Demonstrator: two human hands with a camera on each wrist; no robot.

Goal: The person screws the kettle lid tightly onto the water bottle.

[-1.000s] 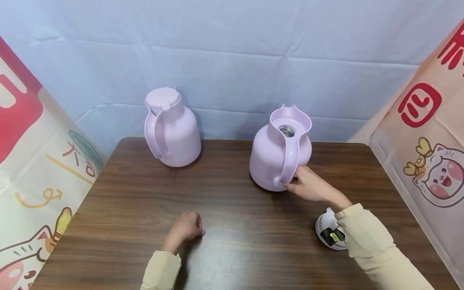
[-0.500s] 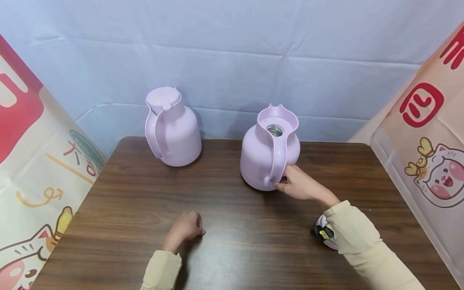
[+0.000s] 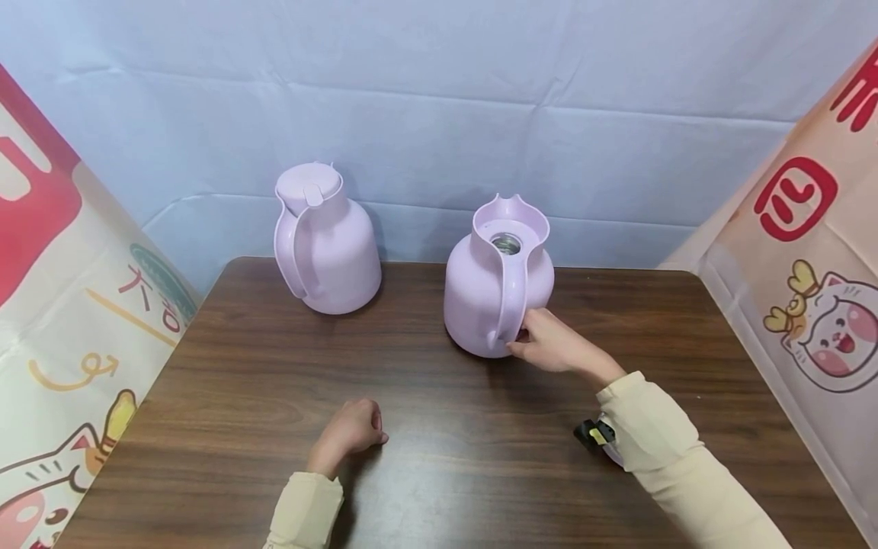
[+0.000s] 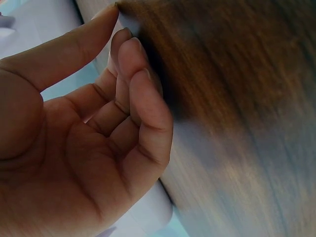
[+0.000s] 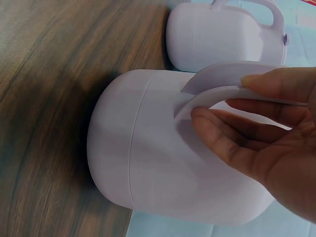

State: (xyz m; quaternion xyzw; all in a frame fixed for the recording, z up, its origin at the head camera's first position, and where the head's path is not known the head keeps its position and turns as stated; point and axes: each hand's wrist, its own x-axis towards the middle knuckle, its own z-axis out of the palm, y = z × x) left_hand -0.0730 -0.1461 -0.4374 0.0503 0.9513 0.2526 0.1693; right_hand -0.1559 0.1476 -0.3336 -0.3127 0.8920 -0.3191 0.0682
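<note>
Gripped between thumb and fingers low on its handle [image 3: 513, 296], a lavender jug [image 3: 472, 293] is held by a person's right hand [image 3: 557, 343] over the far middle of a wood-grain table [image 3: 446, 480]. Base down, the jug has its long axis close to vertical; its spout faces the pale backdrop cloth [image 3: 439, 152], and its handle points back toward the person. Its top lies uncovered, baring a round, metallic-looking mouth [image 3: 506, 244] (the right wrist view shows the same jug sideways, since that camera is turned). Well apart to the left, a second, lidded jug [image 3: 343, 259] stands upright, its handle angled toward the person and slightly left. Nearer the person, the left hand [image 3: 351, 428] rests at the tabletop, released, fingers loosely curled around nothing. Under the right sleeve [image 3: 652, 427], a pale round piece [image 3: 613, 455] shows only an edge beside a black device [image 3: 594, 433] marked in yellow.
</note>
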